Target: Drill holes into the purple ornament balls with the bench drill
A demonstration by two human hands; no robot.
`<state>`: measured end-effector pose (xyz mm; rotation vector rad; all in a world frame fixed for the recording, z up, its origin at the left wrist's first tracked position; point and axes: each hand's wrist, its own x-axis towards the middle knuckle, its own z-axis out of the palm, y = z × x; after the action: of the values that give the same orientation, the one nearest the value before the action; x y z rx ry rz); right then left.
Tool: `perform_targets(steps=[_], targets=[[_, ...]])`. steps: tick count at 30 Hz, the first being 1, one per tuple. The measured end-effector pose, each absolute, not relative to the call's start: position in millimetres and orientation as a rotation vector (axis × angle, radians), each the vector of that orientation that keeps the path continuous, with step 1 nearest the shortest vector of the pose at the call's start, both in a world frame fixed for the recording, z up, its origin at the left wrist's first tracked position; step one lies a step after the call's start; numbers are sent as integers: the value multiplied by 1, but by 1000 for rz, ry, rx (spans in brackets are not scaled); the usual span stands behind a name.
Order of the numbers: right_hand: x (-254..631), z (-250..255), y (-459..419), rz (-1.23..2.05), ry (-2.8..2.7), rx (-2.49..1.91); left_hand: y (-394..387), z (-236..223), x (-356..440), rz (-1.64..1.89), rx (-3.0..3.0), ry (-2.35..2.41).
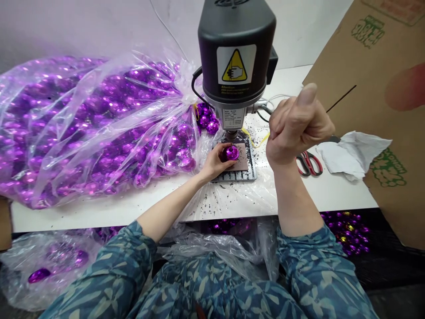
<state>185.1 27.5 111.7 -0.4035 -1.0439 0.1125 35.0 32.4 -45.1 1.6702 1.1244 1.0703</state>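
Under the black bench drill press (237,53), my left hand (215,163) pinches a shiny purple faceted ball (232,153) between thumb and fingers. The ball rests on a small brown board (241,165) over the slotted metal base (232,176), with a hole or dark spot on its top. Raised at the right, my right hand (299,122) is closed in a fist around a lever of the press; the gripped part is hidden. Another thin lever rod (341,98) sticks out beyond this hand, toward a blurred red knob (407,88).
A big clear plastic bag (99,128) of purple balls fills the left side. Red-handled scissors (309,164) and crumpled white paper (355,153) lie at right, beside a tall cardboard box (381,79). Dark shavings dot the white table (345,195). More purple balls (352,232) sit below.
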Motion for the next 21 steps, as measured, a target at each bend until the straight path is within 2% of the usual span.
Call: perform_targets(steps=[7,13,18,21], targets=[[189,95,32,17,-1077,-321,34,-49,32,1073,1748,1123],[195,78,38,-156,-1132,-599,39,-60,31,1134,1826,1067],[198,66,42,-178,-1173,-233,38,-57,31,1146,1797,1068],[197,71,37,-125,-1186,-236,37,-54,32,1141,1775,1073]])
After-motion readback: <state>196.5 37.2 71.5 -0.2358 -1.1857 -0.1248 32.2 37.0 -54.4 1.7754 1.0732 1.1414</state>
